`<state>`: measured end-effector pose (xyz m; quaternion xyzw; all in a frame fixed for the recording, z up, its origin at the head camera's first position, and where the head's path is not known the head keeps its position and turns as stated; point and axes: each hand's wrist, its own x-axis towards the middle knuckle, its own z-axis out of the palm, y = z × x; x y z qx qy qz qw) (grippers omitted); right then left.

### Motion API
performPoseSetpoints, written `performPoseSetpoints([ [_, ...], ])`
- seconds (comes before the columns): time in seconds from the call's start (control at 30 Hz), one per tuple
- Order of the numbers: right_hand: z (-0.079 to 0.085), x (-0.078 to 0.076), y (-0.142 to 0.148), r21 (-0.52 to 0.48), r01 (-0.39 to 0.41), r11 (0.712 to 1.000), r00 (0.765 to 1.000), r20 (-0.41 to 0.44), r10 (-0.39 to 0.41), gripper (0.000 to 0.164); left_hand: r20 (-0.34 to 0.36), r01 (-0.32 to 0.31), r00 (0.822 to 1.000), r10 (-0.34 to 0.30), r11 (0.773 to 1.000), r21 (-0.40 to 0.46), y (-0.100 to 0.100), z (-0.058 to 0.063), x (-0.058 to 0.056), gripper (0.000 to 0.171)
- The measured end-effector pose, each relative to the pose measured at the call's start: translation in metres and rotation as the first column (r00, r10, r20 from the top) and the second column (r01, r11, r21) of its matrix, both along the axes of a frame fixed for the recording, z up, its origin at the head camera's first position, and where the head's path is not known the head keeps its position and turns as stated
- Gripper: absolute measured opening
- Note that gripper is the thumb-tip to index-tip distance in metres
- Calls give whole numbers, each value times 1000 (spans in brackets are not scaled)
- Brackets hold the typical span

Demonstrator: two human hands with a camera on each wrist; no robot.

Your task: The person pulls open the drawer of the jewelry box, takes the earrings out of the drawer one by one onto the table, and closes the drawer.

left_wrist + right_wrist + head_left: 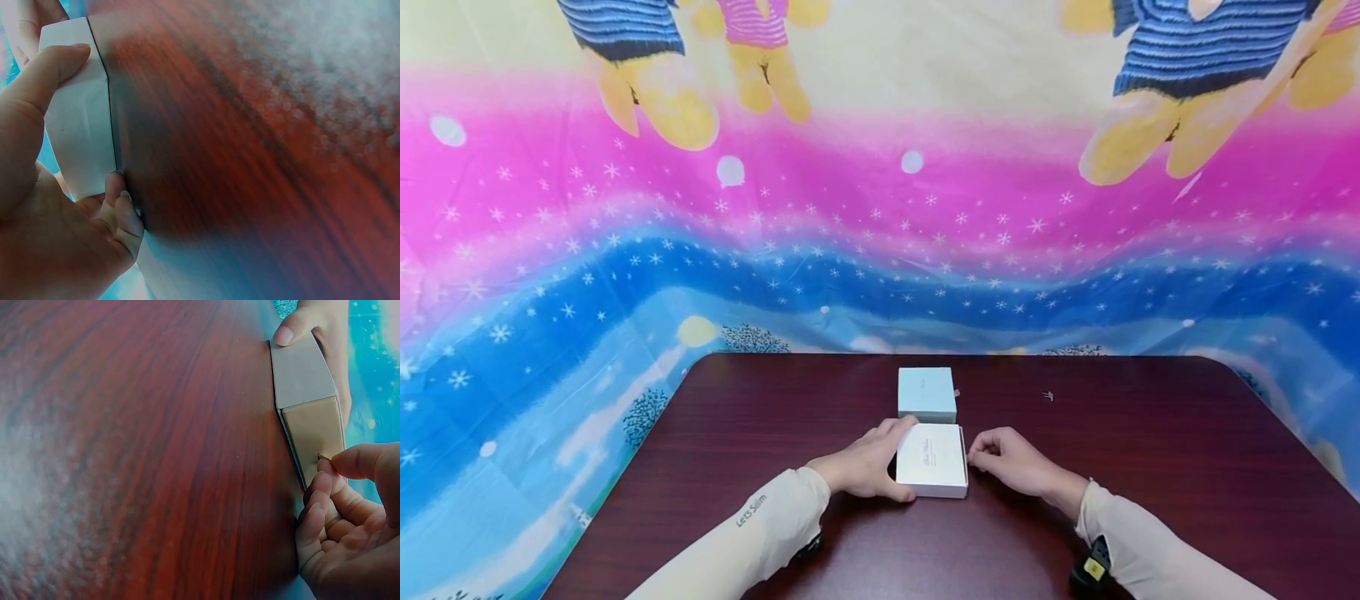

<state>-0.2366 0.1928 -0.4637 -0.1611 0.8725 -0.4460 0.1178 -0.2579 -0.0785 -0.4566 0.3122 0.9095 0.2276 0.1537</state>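
Between the person's two hands lies a white box [929, 454], flat on a dark red-brown table [775, 400], faint lettering on its top. At the box's left side, the left hand [868, 462] is spread around it and grips it, thumb on the near wall and fingers at the far edge. At its right side, the right hand [1018, 462] is mostly closed, thumb and forefinger pinching a small tab [322, 457] on the right wall, which looks tan in the right wrist view.

Just beyond the white box sits a pale blue box [925, 392]; whether the two touch is hard to tell. Farther off, beyond the box and to its right, lies a small thin item [1048, 396], too small to make out.

All around the box the tabletop shows a streaked wood grain and a glossy sheen, with pale reflections in both wrist views; its far corners are rounded. Past the box and the table's far edge hangs a printed backdrop [865, 200], banded in cream, pink and blue, scattered with white snowflakes and yellow-limbed figures in striped tops.
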Motion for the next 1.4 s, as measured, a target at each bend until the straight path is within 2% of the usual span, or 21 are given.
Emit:
performPoseSetpoints([
  [0.73,5,2,2,9,5,1000,1000,12,-6,15,-9,3,1000,-3,1000,0,-1,-2,-1,99],
  [1.4,8,1,7,12,3,1000,998,63,-3,17,-3,3,1000,-3,1000,4,-2,-2,-1,100],
])
